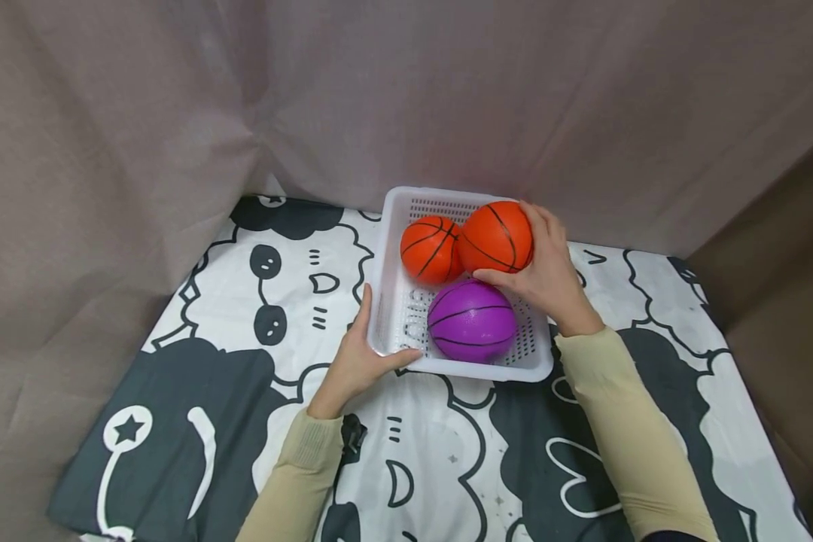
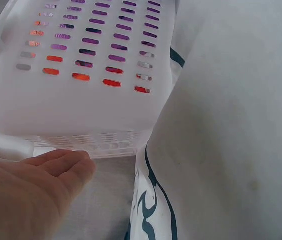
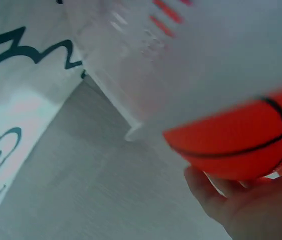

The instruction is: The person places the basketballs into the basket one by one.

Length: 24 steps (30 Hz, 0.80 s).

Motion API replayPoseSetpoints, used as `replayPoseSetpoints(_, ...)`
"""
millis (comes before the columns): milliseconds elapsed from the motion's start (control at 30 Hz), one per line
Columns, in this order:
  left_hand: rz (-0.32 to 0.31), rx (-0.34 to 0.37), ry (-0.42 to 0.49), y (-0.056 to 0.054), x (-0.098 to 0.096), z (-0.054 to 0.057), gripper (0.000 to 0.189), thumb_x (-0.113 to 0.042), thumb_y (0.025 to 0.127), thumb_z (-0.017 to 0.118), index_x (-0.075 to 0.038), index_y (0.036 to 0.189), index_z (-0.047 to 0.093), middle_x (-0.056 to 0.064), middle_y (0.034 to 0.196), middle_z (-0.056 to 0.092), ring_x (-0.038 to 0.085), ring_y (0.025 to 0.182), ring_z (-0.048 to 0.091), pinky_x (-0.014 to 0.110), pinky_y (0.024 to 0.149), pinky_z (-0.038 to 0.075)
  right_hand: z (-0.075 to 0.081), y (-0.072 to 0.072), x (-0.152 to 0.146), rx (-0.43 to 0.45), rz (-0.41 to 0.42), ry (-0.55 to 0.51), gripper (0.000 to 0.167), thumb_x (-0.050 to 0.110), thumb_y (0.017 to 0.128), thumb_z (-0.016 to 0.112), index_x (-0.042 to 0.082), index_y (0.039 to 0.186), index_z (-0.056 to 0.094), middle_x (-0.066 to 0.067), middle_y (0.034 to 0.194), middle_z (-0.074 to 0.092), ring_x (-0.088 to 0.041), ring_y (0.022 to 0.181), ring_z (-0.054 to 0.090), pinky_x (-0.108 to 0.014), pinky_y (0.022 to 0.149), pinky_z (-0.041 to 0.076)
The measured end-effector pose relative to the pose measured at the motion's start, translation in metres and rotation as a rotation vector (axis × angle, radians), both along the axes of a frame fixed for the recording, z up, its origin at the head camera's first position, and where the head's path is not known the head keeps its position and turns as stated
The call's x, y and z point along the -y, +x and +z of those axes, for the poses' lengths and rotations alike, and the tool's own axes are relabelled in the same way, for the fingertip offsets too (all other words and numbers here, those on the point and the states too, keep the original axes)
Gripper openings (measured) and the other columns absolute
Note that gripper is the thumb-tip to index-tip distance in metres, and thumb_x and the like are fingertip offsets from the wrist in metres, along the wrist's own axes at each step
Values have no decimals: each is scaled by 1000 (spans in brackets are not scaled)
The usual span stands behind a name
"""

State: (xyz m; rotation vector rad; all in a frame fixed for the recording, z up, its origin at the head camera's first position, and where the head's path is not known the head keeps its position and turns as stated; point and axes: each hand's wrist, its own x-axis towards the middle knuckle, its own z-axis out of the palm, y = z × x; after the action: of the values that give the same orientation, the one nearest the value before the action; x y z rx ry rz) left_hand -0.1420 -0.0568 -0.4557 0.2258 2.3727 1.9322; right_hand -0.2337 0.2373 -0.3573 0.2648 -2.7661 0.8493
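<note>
A white perforated plastic basket (image 1: 396, 301) holds a smaller orange ball (image 1: 430, 252) and a purple ball (image 1: 472, 320), both with black basketball lines. My right hand (image 1: 545, 267) grips a larger orange ball (image 1: 494, 237) at the basket's far right, fingers over its right side and thumb at its near side. In the right wrist view, fingers cup this orange ball (image 3: 241, 140) above the basket's wall. My left hand (image 1: 362, 357) spreads around the near left corner, thumb at the near rim and fingers along the left side. The left wrist view shows these fingers extended beside the basket wall (image 2: 81, 110).
The basket stands on a bed-like surface with a black-and-white cartoon cloth (image 1: 406, 444). Grey-brown fabric (image 1: 406, 98) hangs right behind the basket and also rises along the left. A darker brown panel (image 1: 779, 286) borders the right side.
</note>
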Motion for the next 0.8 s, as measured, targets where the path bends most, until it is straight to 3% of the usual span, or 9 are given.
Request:
replayPoseSetpoints(67,-5,2,2,0,-1,0,128,-53,63,88,-43,152,-3,-16,158,14,20,135,36,46,109,31,-3,-2,-3,79,-16,-26,112,63,71,76,32,157,10,-8,158,16,-37,136,29,-66,96,38)
replayPoseSetpoints(167,-4,4,-13,1,0,1,127,-54,64,87,-42,152,-4,-16,159,11,17,139,29,46,111,28,-9,-4,-12,145,-9,0,99,64,87,56,23,158,0,-12,161,10,-42,141,21,-70,103,24)
replayPoseSetpoints(300,2,-8,-25,1,0,2,127,-54,64,87,-42,153,-3,-15,159,9,14,142,23,45,112,25,-18,-8,-24,98,26,53,82,59,99,35,8,157,6,-21,159,13,-42,143,11,-70,106,10)
replayPoseSetpoints(367,2,-18,-21,1,0,3,128,-52,64,87,-41,153,-3,-15,159,9,15,142,23,46,112,25,-22,-9,-28,37,36,38,78,56,100,35,6,156,14,-22,157,17,-41,142,11,-68,106,10)
replayPoseSetpoints(567,-9,-11,3,0,-1,2,129,-50,64,88,-36,155,-2,-15,159,11,17,139,28,45,111,27,-26,-14,-30,-114,96,-61,64,42,98,52,19,154,31,-9,155,29,-29,141,25,-59,107,15)
replayPoseSetpoints(700,-12,-13,-13,0,-2,2,128,-51,65,88,-40,154,-3,-17,159,10,15,140,28,45,111,27,-25,-12,-30,-55,67,-102,58,44,97,56,18,147,43,-11,146,44,-32,133,35,-59,102,25)
replayPoseSetpoints(800,-1,-25,-30,-1,0,2,127,-51,65,88,-39,154,-2,-16,159,10,15,140,26,47,111,27,-30,-11,-33,41,-4,-84,64,54,94,54,12,143,49,-15,141,46,-35,130,31,-61,97,28)
